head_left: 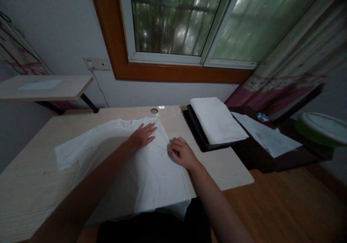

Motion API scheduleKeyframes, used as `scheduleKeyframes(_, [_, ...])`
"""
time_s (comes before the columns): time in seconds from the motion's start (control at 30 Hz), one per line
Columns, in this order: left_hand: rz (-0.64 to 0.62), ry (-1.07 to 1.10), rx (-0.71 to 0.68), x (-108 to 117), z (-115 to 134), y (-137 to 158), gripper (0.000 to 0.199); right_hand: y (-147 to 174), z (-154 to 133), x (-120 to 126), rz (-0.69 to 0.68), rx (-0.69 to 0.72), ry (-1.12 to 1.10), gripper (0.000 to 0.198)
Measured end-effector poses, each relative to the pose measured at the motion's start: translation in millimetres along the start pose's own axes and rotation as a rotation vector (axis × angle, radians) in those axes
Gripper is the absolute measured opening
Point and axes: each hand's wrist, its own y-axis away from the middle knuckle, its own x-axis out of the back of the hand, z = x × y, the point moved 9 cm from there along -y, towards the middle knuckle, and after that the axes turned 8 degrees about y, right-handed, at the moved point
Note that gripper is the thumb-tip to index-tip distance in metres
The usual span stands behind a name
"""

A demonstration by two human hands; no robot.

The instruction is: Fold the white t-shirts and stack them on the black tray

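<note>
A white T-shirt [159,178] lies spread on the pale wooden table, its neckline toward the wall and one sleeve stretched out to the left. The lower hem hangs over the table's near edge. My left hand [142,135] rests flat on the upper chest of the shirt, fingers extended toward the right shoulder. At the shirt's right side, my right hand [182,152] is closed with its fingertips pinching the fabric near the side edge. The right sleeve does not show stretched out; it seems folded in.
Folded white cloth [219,120] lies on a black folder-like item [200,138] at the table's right. A raised shelf [67,85] stands back left. Beyond the table's right edge are a dark cabinet with a paper sheet [268,134] and a green tub [320,131].
</note>
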Motion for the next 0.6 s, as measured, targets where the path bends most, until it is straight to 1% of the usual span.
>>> scheduleKeyframes(0.07, [0.016,-0.003,0.008,9.0,-3.7,14.4,0.053,0.3,1.1,0.2,-0.001,-0.024,0.014,0.009])
scheduleKeyframes(0.13, [0.033,-0.016,0.051,18.4,-12.0,30.8,0.051,-0.8,1.1,1.0,0.004,-0.043,0.031,0.013])
scheduleKeyframes(0.23, [0.053,-0.041,0.156,30.0,-31.3,57.1,0.051,-8.0,-1.2,0.1,0.006,-0.063,0.055,0.027])
scheduleKeyframes(0.33, [0.056,-0.067,0.291,34.1,-53.3,82.0,0.052,-23.2,-1.8,-8.3,-0.009,-0.127,0.126,0.041])
scheduleKeyframes(0.4, [0.052,-0.087,0.388,32.8,-65.2,95.4,0.055,-37.1,-2.5,-22.3,-0.058,-0.180,0.196,0.052])
scheduleKeyframes(0.47, [0.054,-0.107,0.454,30.9,-70.9,103.9,0.058,-53.4,-6.6,-42.6,-0.122,-0.206,0.253,0.062])
scheduleKeyframes(0.53, [0.066,-0.124,0.476,30.2,-70.8,107.0,0.062,-70.6,-14.0,-65.0,-0.163,-0.206,0.282,0.068])
scheduleKeyframes(0.6, [0.083,-0.136,0.479,31.4,-69.1,107.0,0.065,-85.8,-21.1,-85.7,-0.168,-0.211,0.290,0.069])
